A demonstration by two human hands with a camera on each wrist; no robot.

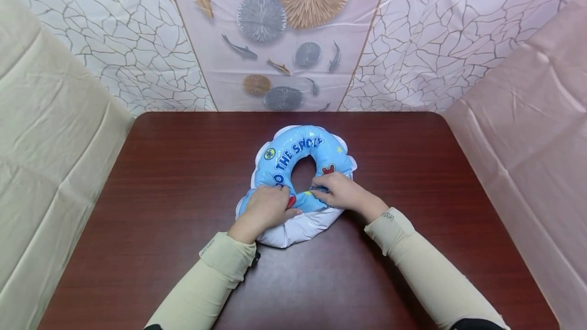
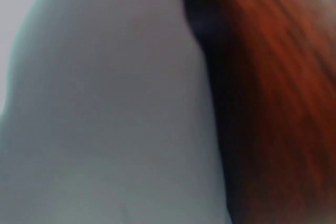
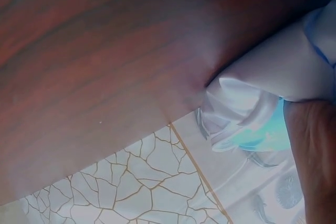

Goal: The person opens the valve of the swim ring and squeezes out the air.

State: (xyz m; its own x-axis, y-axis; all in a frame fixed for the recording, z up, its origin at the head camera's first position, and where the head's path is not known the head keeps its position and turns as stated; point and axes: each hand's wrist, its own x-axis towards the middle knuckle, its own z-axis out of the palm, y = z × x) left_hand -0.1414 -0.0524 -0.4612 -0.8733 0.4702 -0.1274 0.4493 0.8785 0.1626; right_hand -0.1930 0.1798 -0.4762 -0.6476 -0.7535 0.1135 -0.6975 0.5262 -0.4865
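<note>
A blue and white inflatable swim ring [image 1: 275, 147] lies on the dark wooden table, its near side slack and folded with the white underside showing. My left hand [image 1: 268, 207] grips the ring's near left part, thumb stretched across the blue vinyl. From the right, my right hand [image 1: 341, 191] pinches the ring at the inner edge of its hole. In the right wrist view the ring's crumpled white and blue vinyl [image 3: 262, 129] shows beside the hand [image 3: 315, 156]. A blurred pale surface fills most of the left wrist view.
The reddish-brown table [image 1: 174, 167] spreads around the ring on all sides. A patterned cloth backdrop [image 1: 151, 39] stands behind its far edge. Plain beige cloth [image 1: 50, 141] hangs along the left side, and similar cloth [image 1: 527, 131] on the right.
</note>
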